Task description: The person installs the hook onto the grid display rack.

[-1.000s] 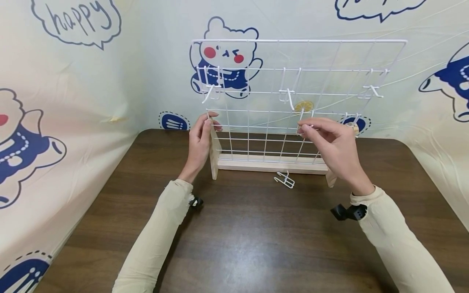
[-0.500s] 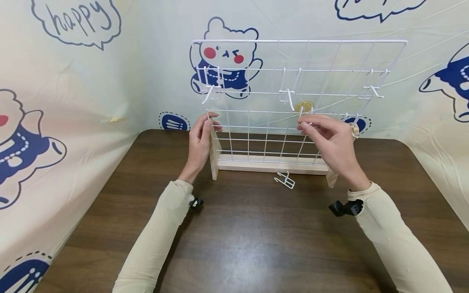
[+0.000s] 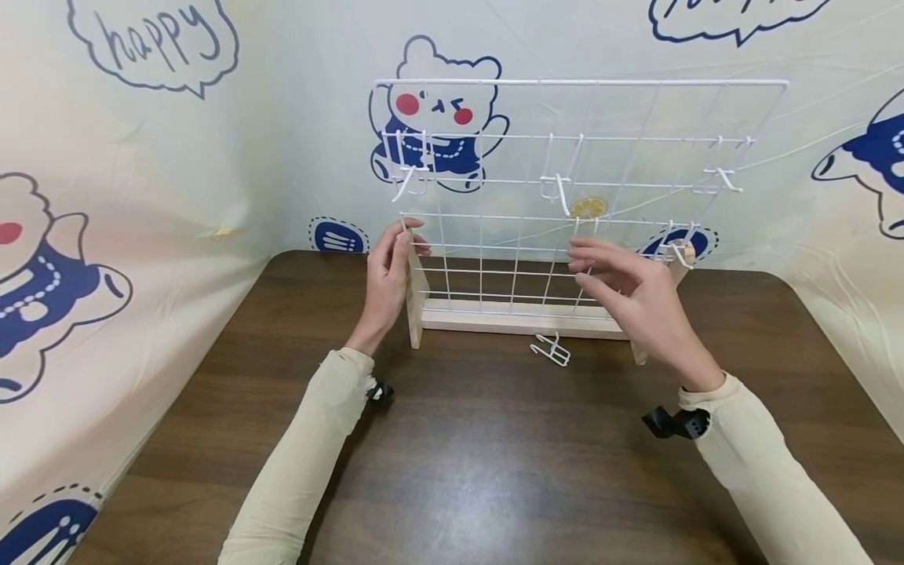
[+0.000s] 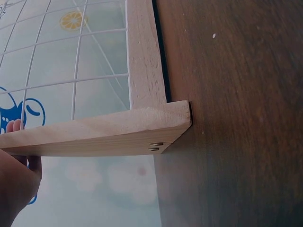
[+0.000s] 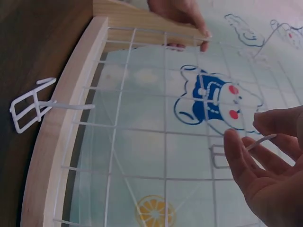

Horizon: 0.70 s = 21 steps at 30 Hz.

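Observation:
A white wire grid rack on a wooden stand faces me. My left hand [image 3: 384, 275] grips the top of the stand's left wooden side panel [image 3: 415, 306], thumb in front and fingers behind. At the lower middle of the grid hangs a white wire hook [image 5: 220, 158], its prong showing between the fingers of my right hand [image 3: 639, 286]. That hand's thumb and fingers are spread apart around the prong, and it hides much of the hook in the head view. One loose white hook [image 3: 554, 351] lies on the table before the wooden base bar [image 3: 523, 320].
Along the grid's upper row hang hooks at left [image 3: 406, 182], middle [image 3: 562, 195] and right [image 3: 724, 179]. Another hook [image 3: 682, 254] hangs lower right. The rack stands near the back of the brown table [image 3: 452, 463], with a printed cloth [image 3: 297, 141] behind.
My right thumb and fingers have parted from their pinch on the hook, which stays on the grid. The thumb has dropped lower. My left hand keeps its hold on the side panel.

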{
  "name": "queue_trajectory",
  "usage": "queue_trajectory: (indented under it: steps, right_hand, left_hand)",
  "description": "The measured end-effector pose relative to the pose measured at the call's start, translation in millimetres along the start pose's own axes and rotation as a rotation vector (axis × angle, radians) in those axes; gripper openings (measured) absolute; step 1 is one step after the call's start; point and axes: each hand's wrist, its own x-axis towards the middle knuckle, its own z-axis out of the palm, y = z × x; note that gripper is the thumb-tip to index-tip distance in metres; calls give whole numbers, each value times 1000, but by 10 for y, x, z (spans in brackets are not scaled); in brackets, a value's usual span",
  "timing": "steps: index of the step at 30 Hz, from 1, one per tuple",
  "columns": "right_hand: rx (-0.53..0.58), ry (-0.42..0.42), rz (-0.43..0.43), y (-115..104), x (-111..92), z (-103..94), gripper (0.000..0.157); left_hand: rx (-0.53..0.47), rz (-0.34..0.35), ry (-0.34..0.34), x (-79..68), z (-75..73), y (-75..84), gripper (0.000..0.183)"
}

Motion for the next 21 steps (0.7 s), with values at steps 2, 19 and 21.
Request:
queue_trajectory:
  steps: [2, 19, 21]
  right_hand:
    - [-1, -11, 8, -7, -47, -17, 42]
    - [43, 7, -70, 63, -327, 34, 35]
    - [26, -5, -57, 92, -345, 54, 34]
  left_hand:
    - [-1, 1, 2, 3, 2, -4, 29]
    - [12, -12, 6, -22, 93, 269, 28]
    - [12, -11, 4, -21, 91, 274, 28]
